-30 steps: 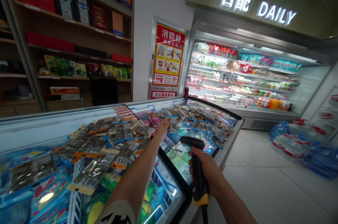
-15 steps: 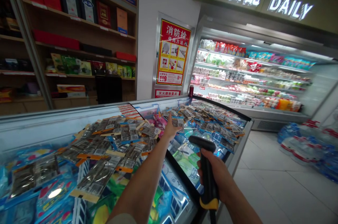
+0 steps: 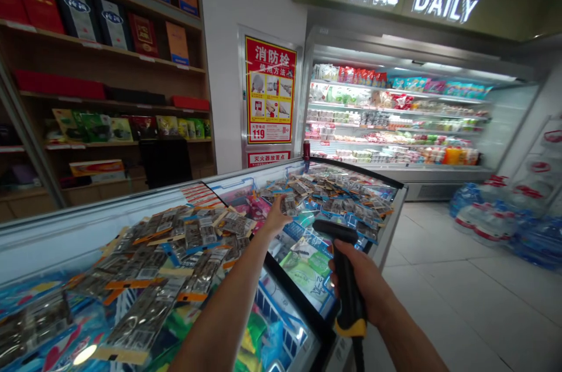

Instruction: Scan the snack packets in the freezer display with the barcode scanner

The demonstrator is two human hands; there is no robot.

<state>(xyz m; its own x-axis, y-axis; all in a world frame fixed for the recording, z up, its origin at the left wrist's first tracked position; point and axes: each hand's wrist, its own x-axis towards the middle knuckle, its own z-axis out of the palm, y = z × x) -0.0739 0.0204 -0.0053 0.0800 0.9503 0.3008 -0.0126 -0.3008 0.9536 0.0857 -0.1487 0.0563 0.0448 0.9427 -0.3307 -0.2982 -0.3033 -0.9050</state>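
I have the right hand (image 3: 362, 281) at lower right of centre, its grip wrapped round the handle of a black scanner (image 3: 346, 284). The scanner stands upright with its head on top, a yellow band near its base and a cord running off the bottom edge. The left hand (image 3: 274, 221) is stretched out near the middle of the frame, finger and thumb apart, with a packet (image 3: 288, 204) at them – I cannot tell from here whether that grip has pinched it or only touches it.

More packets lie about on the freezer (image 3: 389, 237): one heap (image 3: 169, 240) spreads from left of centre towards the lower left, and another heap (image 3: 351, 199) lies right of centre, beyond the scanner. Through the glass I can make out green and blue bags (image 3: 307, 269) below.

Further off, I see a shelf (image 3: 132, 56) of boxes at upper left, a red poster (image 3: 268, 91) at upper centre, and a lit fridge (image 3: 408, 174) at upper right – bottles (image 3: 487, 217) stand on the floor (image 3: 432, 243) at the right edge.
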